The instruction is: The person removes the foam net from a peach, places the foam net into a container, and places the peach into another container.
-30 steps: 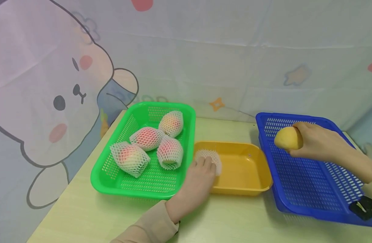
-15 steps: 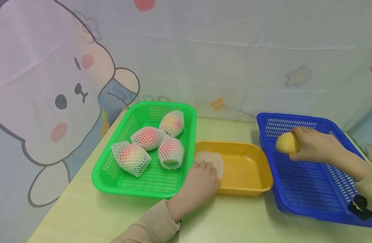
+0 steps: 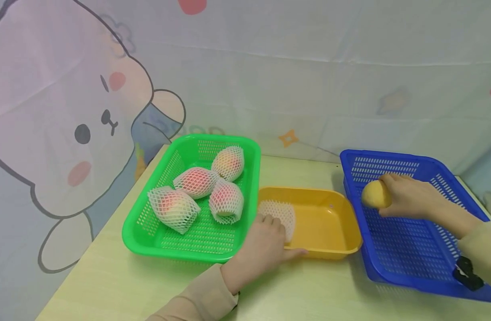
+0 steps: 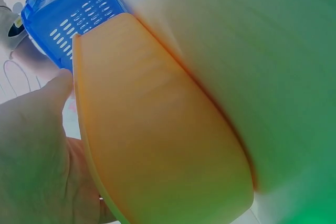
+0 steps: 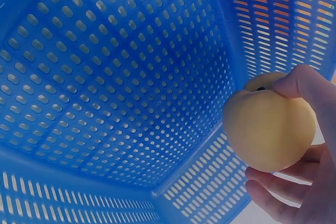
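My right hand (image 3: 410, 198) grips a yellow peach (image 3: 374, 195) over the left part of the blue basket (image 3: 402, 247). In the right wrist view the thumb lies near the stem hollow of the peach, with fingers beneath it. My left hand (image 3: 264, 240) is over the near left edge of the yellow tray (image 3: 321, 220), its thumb stretched out along the rim. The fingertips reach a white foam net sleeve (image 3: 279, 211) lying in the tray, and the palm hides part of it. In the left wrist view the thumb is beside the tray's outer wall (image 4: 152, 114).
Left of the tray stands a green basket (image 3: 181, 255) with several pink-and-yellow fruits (image 3: 195, 182) in white foam nets. All three containers sit on a pale wooden table (image 3: 301, 290). Behind hangs a printed cloth (image 3: 261, 80).
My left thumb has spread away from the fingers, while the foam net stays in the tray. My right hand has sunk slightly with the peach.
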Motion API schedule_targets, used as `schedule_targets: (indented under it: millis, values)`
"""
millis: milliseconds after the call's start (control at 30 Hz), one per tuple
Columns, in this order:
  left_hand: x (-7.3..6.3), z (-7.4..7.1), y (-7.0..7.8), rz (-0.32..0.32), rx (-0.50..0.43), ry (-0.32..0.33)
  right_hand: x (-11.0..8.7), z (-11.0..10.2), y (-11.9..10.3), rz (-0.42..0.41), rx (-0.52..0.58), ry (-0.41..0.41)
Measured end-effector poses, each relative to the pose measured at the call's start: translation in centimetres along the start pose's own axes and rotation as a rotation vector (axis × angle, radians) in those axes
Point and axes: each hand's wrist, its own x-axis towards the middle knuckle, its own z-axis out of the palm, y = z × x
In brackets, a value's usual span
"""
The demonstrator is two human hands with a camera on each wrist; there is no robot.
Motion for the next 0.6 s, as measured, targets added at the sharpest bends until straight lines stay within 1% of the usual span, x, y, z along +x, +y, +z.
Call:
schedule_targets:
  millis: [133, 267, 500, 600]
  values:
    - [0.0, 0.0, 0.0, 0.004, -0.002, -0.021, 0.3, 0.3, 0.0, -0.005, 0.0, -0.023]
    - [-0.1, 0.0, 0.0, 0.004, 0.0, -0.027, 0.5, 0.6, 0.1, -0.03, -0.008, -0.038]
    - [-0.1, -0.1, 0.1, 0.013, 0.028, -0.043, 0.5, 1.0, 0.3, -0.066, -0.04, -0.066]
    - [-0.1, -0.1, 0.0, 0.015, 0.039, -0.053, 0.5, 1.2, 0.2, -0.077, -0.035, -0.073]
